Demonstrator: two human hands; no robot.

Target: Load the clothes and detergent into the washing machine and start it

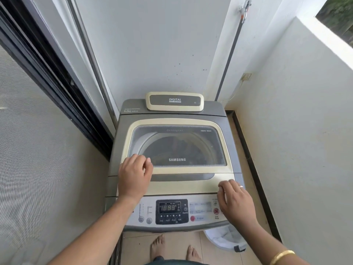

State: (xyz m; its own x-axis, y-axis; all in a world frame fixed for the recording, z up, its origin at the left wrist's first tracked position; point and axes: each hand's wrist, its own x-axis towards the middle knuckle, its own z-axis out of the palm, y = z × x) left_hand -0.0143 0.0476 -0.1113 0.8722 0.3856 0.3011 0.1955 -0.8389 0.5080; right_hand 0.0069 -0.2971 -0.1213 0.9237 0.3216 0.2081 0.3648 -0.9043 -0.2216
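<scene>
A grey and cream top-loading washing machine (225, 119) stands in front of me with its glass lid (177, 142) closed. Dark clothes (172, 148) show through the glass inside the drum. My left hand (134, 175) rests on the lid's front left corner, fingers loosely curled, holding nothing. My right hand (236, 199) hovers over the right end of the control panel (172, 211), fingers bent, beside the red button (216, 211). The display (169, 207) is lit with digits. No detergent container is in view.
A white laundry basket (225, 240) stands on the tiled floor at the machine's right front. A sliding screen door (38, 131) runs along the left, a white wall (296, 131) along the right. My bare feet (172, 249) are below the machine.
</scene>
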